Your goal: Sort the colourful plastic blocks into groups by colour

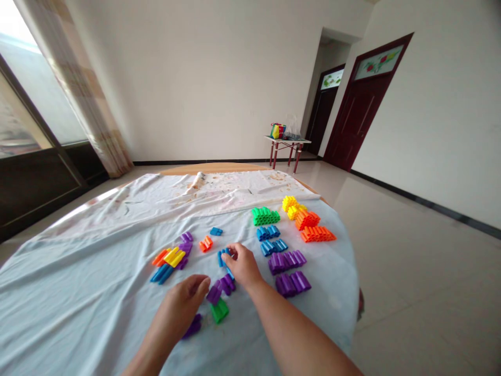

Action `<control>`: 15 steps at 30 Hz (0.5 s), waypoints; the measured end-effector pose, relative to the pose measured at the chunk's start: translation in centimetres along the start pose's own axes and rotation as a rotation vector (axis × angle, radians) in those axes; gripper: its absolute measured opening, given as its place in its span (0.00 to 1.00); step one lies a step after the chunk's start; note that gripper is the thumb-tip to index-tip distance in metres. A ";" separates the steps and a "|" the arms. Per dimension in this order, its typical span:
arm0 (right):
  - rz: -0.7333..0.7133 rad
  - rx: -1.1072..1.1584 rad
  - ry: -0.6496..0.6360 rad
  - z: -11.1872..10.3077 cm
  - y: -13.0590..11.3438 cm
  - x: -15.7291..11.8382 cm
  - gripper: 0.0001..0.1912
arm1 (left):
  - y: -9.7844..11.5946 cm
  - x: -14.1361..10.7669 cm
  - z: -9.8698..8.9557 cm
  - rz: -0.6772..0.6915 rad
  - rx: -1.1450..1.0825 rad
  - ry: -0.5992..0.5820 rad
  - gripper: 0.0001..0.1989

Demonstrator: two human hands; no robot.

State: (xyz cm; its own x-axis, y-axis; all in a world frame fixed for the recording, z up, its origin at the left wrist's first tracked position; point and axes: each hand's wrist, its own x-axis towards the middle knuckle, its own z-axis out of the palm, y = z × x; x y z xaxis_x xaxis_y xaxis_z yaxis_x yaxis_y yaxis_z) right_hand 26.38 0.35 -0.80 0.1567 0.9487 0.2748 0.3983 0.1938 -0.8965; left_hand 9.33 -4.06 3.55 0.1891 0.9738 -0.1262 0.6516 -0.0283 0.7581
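My right hand (243, 265) is closed, thumb and fingers pinching a blue joined-tube plastic block (221, 258) just above or on the cloth. Another blue piece shows under its thumb. My left hand (183, 300) has its fingers curled and the thumb against them; whether anything lies inside is hidden. Beside its thumb are purple tube blocks (215, 292), with a green block (219, 311) in front of them. One more purple block (192, 327) is partly hidden by my left wrist. Further off lie a small orange block (205, 244) and a small blue block (216, 231).
A mixed pile with yellow blocks (174, 256) sits at the left. Sorted rows stand at the right: purple blocks (293, 283), blue blocks (274, 246), green blocks (265, 215), orange blocks (318, 234) and yellow blocks (289, 203). The round table's cloth (97, 271) is wrinkled.
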 end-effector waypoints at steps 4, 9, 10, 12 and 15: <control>-0.117 -0.258 0.009 0.2 0.5 -0.2 0.15 | -1.2 0.5 -2.4 -0.013 0.192 0.216 0.22; -0.141 -0.442 0.005 0.0 0.3 -0.4 0.18 | -4.7 1.2 -5.8 -0.232 0.268 0.449 0.26; -0.133 -0.474 -0.009 -0.1 0.3 -0.5 0.18 | -5.3 1.3 -6.2 -0.262 0.270 0.476 0.26; -0.118 -0.523 -0.032 0.0 0.2 -0.6 0.18 | -6.5 1.5 -6.5 -0.290 0.267 0.505 0.27; -0.119 -0.539 -0.034 0.3 0.1 -0.7 0.17 | -8.7 2.1 -6.4 -0.279 0.259 0.503 0.27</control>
State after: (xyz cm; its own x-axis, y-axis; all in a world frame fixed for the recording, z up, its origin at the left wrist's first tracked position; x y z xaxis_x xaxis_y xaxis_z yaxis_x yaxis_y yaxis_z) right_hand 26.04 -0.24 -1.17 0.0564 0.9374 0.3438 0.8189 0.1535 -0.5530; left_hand -0.63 -0.29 0.81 -0.3412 0.9376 0.0675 0.7954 0.2497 0.5522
